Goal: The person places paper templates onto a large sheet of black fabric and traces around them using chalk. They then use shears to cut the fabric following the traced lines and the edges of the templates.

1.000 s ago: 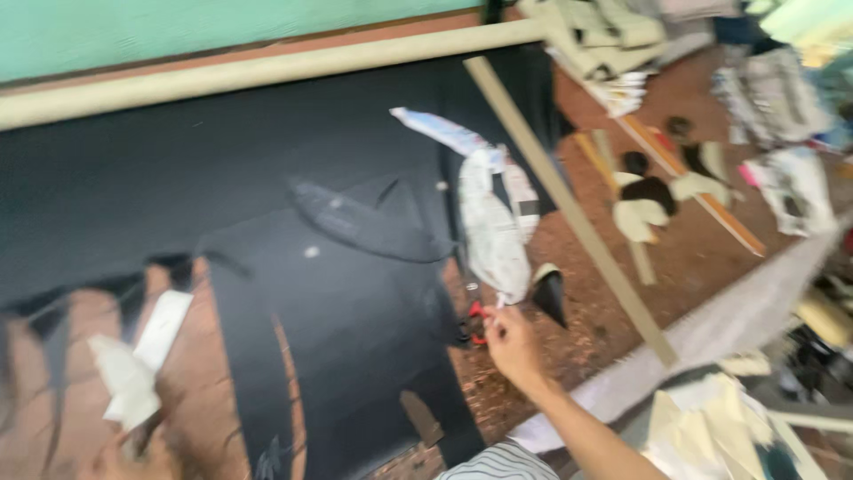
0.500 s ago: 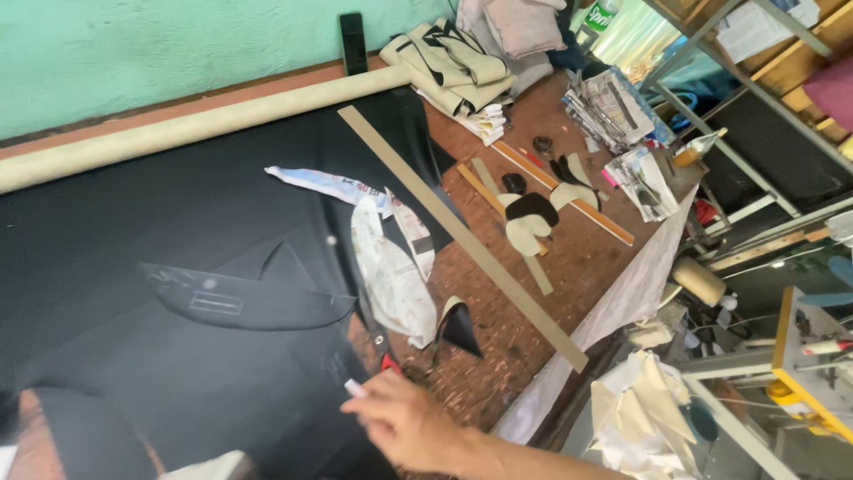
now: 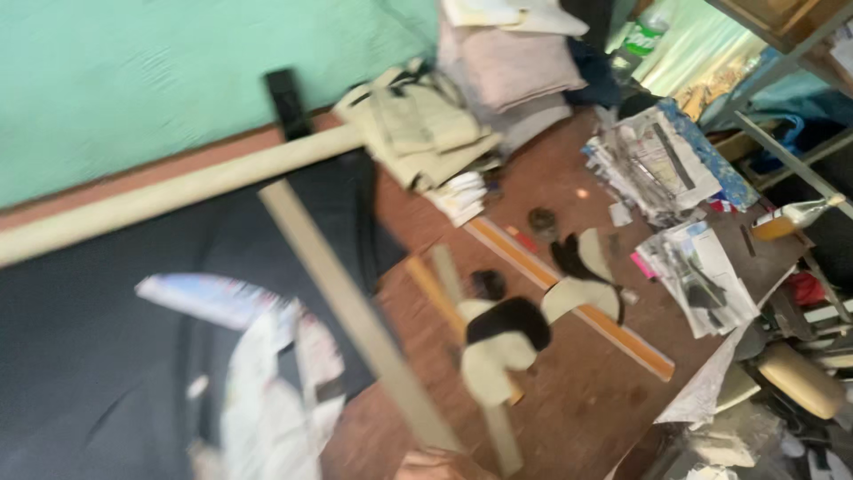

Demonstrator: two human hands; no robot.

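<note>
— What does the head view show of the hands?

— Only a sliver of one hand (image 3: 433,464) at the bottom edge (blurred, and cut off by the frame), and I cannot tell which hand it is. It sits right at the near end of the long flat wooden ruler (image 3: 355,318). Whether it touches the ruler is unclear, and I cannot tell if its grip is wide, narrow or closed on anything. The other hand is out of the picture.

— And where does the ruler lie?

— Slanting across the brown table (image 3: 569,400), from the pale cardboard roll (image 3: 178,191) near the green wall (image 3: 160,80) down toward the bottom edge. Its upper part runs along the edge of the black cloth (image 3: 98,356) spread over the left of the table.

— What lies on the cloth?

— Paper pattern pieces (image 3: 267,391), white with some printed colour, just left of the ruler (the motion blur hides their outlines).

— And to the right of the ruler?

— A second, shorter wooden stick (image 3: 471,356) and an orange-edged ruler (image 3: 577,307), with cream and black cut pieces (image 3: 498,342) lying over them. Further back there is a folded beige garment (image 3: 418,124) and a stack of folded fabric (image 3: 515,71) against the wall. Newspapers (image 3: 657,164) lie near the table's far right corner, beside a metal shelf frame (image 3: 782,142).
</note>
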